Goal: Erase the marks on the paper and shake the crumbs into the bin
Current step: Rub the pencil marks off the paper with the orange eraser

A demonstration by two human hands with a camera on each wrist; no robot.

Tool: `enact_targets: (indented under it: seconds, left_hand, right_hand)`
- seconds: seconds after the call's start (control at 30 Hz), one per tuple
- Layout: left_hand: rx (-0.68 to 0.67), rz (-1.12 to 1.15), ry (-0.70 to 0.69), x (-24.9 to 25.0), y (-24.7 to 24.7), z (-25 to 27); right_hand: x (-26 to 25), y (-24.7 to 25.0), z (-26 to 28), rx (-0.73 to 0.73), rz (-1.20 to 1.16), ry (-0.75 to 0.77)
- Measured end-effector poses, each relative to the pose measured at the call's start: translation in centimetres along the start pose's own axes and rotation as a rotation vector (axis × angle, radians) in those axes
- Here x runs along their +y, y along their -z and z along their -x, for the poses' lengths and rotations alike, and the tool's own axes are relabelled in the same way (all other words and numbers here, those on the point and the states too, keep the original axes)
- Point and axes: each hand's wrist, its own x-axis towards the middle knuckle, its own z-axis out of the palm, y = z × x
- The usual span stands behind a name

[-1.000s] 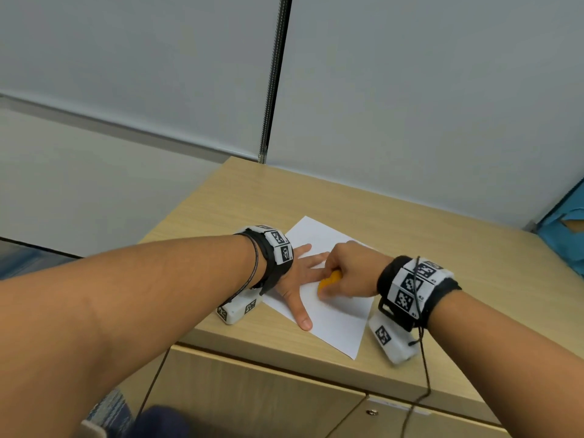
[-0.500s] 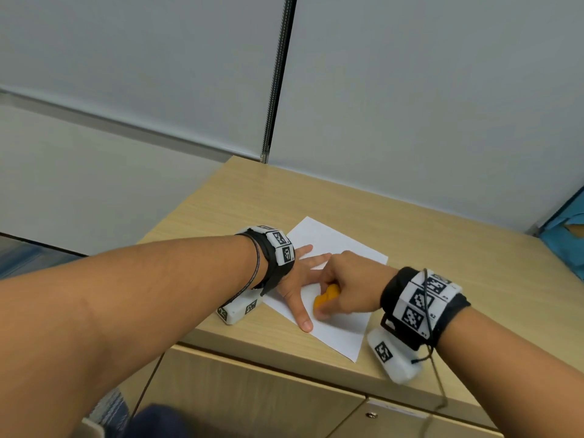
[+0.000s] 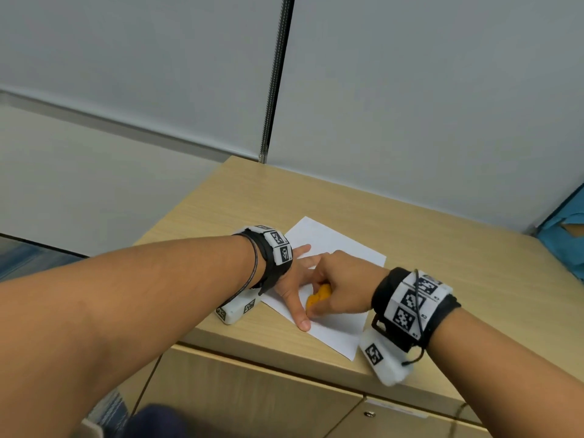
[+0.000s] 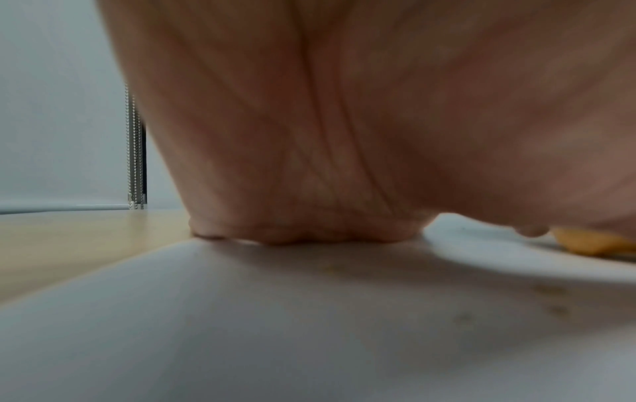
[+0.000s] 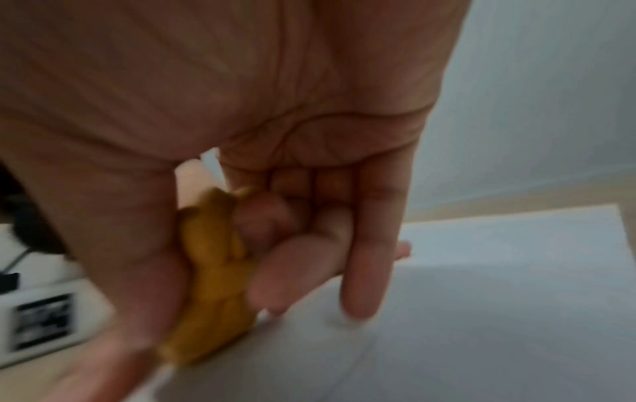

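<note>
Paper point(image 3: 335, 245) is pinned flat under the splayed left hand point(image 3: 292, 286); the orange eraser point(image 3: 317, 299), pinched in the right hand point(image 3: 343, 287), is best rubbed in short strokes away from the pinning fingers.

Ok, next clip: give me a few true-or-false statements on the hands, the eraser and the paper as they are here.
1. The right hand grips an orange eraser against the paper. True.
2. The left hand is lifted clear of the sheet. False: it presses flat on the paper, fingers spread.
3. The paper lies on a wooden cabinet top. True.
4. The eraser is blue. False: it is orange.
5. The paper is held over a bin. False: it lies flat on the cabinet top, and no bin is in view.
</note>
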Motion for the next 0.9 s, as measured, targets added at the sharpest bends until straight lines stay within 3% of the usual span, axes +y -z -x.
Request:
enact_targets:
  seconds: [0.13, 0.27, 0.4, 0.57, 0.67, 0.9]
  left_hand:
    - [0.001, -0.013, 0.015, 0.0, 0.2, 0.1]
    - [-0.012, -0.007, -0.011, 0.4, 0.3, 0.5]
    - [0.014, -0.03, 0.026, 0.4, 0.3, 0.6]
    - [-0.016, -0.024, 0.038, 0.5, 0.6, 1.2]
    - [-0.008, -0.002, 0.039, 0.7, 1.0, 1.5]
    - [-0.003, -0.04, 0.113, -1.0, 1.4, 3.8]
  right_hand:
    - [1.0, 1.2, -0.6, 0.111, 0.055, -0.12]
    - [-1.1, 0.1, 0.2, 0.011, 0.057, 0.013]
    - [1.0, 0.9, -0.2, 0.111, 0.069, -0.145]
    - [1.1, 0.3, 0.5, 0.072, 0.062, -0.074]
    - [2.4, 0.7, 0.7, 0.162, 0.082, -0.129]
    - [3.0, -0.5, 2.4, 0.136, 0.11, -0.211]
